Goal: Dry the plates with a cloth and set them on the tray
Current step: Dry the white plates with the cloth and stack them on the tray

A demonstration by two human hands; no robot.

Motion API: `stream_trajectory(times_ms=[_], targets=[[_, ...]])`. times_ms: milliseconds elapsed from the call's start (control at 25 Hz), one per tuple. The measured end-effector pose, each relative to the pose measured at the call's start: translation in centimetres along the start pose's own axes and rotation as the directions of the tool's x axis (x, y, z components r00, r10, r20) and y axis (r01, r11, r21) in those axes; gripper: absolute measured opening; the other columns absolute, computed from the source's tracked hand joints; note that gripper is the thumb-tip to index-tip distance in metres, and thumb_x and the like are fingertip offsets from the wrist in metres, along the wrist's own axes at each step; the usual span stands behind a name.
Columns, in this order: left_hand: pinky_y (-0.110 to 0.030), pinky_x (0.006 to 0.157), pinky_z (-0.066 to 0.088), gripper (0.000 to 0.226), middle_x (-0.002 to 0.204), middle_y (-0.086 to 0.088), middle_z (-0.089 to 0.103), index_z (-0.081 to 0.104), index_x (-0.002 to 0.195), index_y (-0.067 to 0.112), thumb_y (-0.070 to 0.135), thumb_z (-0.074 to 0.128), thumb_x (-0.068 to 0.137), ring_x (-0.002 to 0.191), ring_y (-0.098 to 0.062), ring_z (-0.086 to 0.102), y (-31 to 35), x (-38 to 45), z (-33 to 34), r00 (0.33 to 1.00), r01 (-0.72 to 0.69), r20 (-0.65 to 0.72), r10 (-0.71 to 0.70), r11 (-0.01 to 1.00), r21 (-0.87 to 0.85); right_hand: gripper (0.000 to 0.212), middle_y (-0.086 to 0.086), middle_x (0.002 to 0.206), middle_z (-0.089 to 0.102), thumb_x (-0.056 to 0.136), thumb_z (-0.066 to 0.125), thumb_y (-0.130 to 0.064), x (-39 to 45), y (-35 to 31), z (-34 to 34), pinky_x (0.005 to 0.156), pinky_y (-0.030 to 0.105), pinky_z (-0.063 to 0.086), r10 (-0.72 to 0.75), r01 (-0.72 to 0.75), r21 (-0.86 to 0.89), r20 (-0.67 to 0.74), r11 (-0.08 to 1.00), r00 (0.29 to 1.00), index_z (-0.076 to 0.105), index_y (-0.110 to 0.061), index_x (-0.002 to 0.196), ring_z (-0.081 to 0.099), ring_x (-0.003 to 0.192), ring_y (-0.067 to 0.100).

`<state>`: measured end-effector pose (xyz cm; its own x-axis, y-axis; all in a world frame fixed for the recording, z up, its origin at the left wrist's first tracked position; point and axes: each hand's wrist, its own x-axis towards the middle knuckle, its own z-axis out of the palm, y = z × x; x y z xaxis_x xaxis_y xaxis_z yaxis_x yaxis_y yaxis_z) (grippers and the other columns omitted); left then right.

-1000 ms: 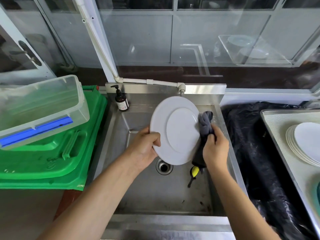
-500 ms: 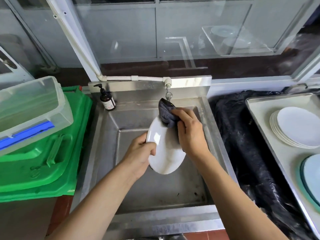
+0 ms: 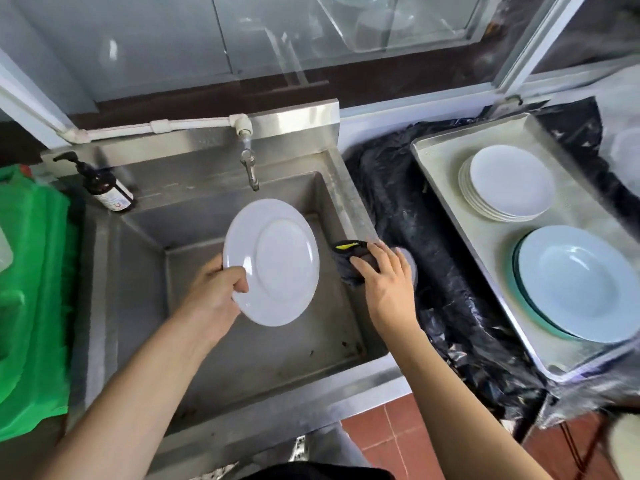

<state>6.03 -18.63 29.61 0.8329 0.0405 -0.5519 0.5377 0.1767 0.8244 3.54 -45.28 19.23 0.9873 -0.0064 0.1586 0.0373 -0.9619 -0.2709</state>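
My left hand (image 3: pixel 214 292) grips a white plate (image 3: pixel 273 261) by its lower left rim and holds it tilted over the steel sink (image 3: pixel 242 341). My right hand (image 3: pixel 384 278) rests on a dark grey cloth (image 3: pixel 353 261) with a yellow tag, pressed onto the sink's right rim, apart from the plate. At the right, a metal tray (image 3: pixel 436 157) carries a stack of white plates (image 3: pixel 509 183) and a stack of larger pale blue plates (image 3: pixel 575 282).
A tap (image 3: pixel 249 161) hangs over the sink's back. A dark soap pump bottle (image 3: pixel 107 192) stands at its back left corner. Green plastic crates (image 3: pixel 31 271) fill the left side. Black plastic sheeting (image 3: pixel 433 271) lies between sink and tray. Red floor tiles (image 3: pixel 398 438) show below.
My right hand has taken the cloth off the plate and moved it right onto the sink's rim. The plate now faces up toward me. My view has swung right, showing more of the tray.
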Motion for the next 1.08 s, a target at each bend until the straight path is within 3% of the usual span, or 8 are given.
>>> stream_trajectory(times_ms=[80, 160, 360, 520, 720, 800, 920, 1080], targets=[[-0.040, 0.076, 0.049, 0.046, 0.105, -0.010, 0.068, 0.069, 0.096, 0.011, -0.009, 0.043, 0.063, 0.102, -0.036, 0.059, -0.3, -0.1, 0.5, 1.000, 0.012, -0.012, -0.012, 1.000, 0.029, 0.052, 0.012, 0.165, 0.030, 0.101, 0.047, -0.015, -2.0, 1.4, 2.4, 0.125, 0.049, 0.015, 0.186, -0.148, -0.132, 0.356, 0.980, 0.916, 0.047, -0.026, 0.151, 0.023, 0.155, 0.028], [-0.037, 0.074, 0.048, 0.045, 0.102, -0.011, 0.065, 0.065, 0.099, 0.005, -0.016, 0.037, 0.071, 0.098, -0.034, 0.058, -0.5, -0.1, 1.4, 0.999, 0.023, -0.026, -0.022, 0.998, 0.065, 0.057, 0.005, 0.170, 0.014, 0.104, 0.042, -0.023, -3.7, 2.6, 4.8, 0.127, 0.045, 0.005, 0.245, -0.167, -0.195, 0.505, 0.967, 0.828, 0.029, -0.029, 0.159, 0.007, 0.158, 0.021], [-0.044, 0.078, 0.041, 0.042, 0.099, -0.014, 0.060, 0.056, 0.110, -0.009, -0.017, 0.036, 0.074, 0.091, -0.034, 0.055, -0.8, 0.2, 3.2, 0.998, 0.034, -0.054, -0.026, 0.990, 0.137, 0.058, 0.003, 0.169, 0.020, 0.100, 0.045, -0.028, -3.8, 3.1, 5.9, 0.127, 0.043, 0.005, 0.257, -0.213, -0.146, 0.454, 0.966, 0.853, 0.034, -0.028, 0.157, 0.009, 0.158, 0.021], [-0.044, 0.075, 0.035, 0.033, 0.091, -0.013, 0.057, 0.060, 0.089, 0.000, -0.002, 0.046, 0.059, 0.086, -0.031, 0.050, -1.1, 0.2, 4.6, 0.998, -0.031, -0.057, 0.041, 0.983, 0.179, 0.052, 0.012, 0.153, 0.050, 0.092, 0.055, -0.017, -3.9, 3.3, 5.0, 0.120, 0.049, 0.027, 0.214, -0.215, -0.033, 0.324, 0.976, 0.922, 0.057, -0.016, 0.144, 0.040, 0.146, 0.031], [-0.020, 0.056, 0.035, 0.032, 0.068, 0.010, 0.054, 0.065, 0.070, 0.025, 0.009, 0.044, 0.052, 0.072, -0.019, 0.043, -1.8, 0.3, 5.5, 0.989, -0.126, -0.032, 0.141, 0.949, 0.289, 0.042, 0.007, 0.135, 0.065, 0.091, 0.060, -0.011, -2.2, 1.8, 2.1, 0.105, 0.044, 0.040, 0.214, -0.242, 0.118, 0.211, 0.963, 0.954, 0.067, -0.015, 0.132, 0.057, 0.125, 0.033], [-0.013, 0.046, 0.030, 0.037, 0.058, 0.017, 0.051, 0.066, 0.069, 0.034, 0.010, 0.041, 0.057, 0.060, -0.007, 0.040, -1.9, 0.3, 5.8, 0.966, -0.237, -0.009, 0.260, 0.892, 0.385, 0.034, 0.004, 0.124, 0.070, 0.099, 0.056, -0.017, -0.6, -0.1, -0.1, 0.097, 0.045, 0.049, 0.293, -0.355, 0.357, 0.218, 0.864, 0.931, 0.067, -0.019, 0.131, 0.065, 0.110, 0.028], [-0.010, 0.043, 0.028, 0.047, 0.056, 0.022, 0.053, 0.064, 0.089, 0.039, 0.009, 0.037, 0.065, 0.051, -0.002, 0.043, -2.2, 0.0, 5.6, 0.891, -0.426, 0.129, 0.436, 0.700, 0.574, 0.027, -0.004, 0.088, 0.074, 0.104, 0.049, -0.042, 2.0, -3.7, -4.3, 0.082, 0.043, 0.059, 0.439, -0.492, 0.741, 0.292, 0.457, 0.849, 0.071, -0.027, 0.108, 0.072, 0.080, 0.014], [-0.004, 0.059, 0.040, 0.070, 0.093, 0.020, 0.070, 0.062, 0.126, 0.048, -0.001, 0.043, 0.079, 0.083, -0.004, 0.060, -2.9, -1.5, 4.3, 0.779, -0.593, 0.380, 0.498, 0.393, 0.702, 0.046, 0.010, 0.074, 0.075, 0.099, 0.056, -0.053, 4.0, -6.6, -7.6, 0.073, 0.043, 0.062, 0.507, -0.545, 0.797, 0.367, 0.262, 0.780, 0.071, -0.016, 0.076, 0.075, 0.074, 0.028]])
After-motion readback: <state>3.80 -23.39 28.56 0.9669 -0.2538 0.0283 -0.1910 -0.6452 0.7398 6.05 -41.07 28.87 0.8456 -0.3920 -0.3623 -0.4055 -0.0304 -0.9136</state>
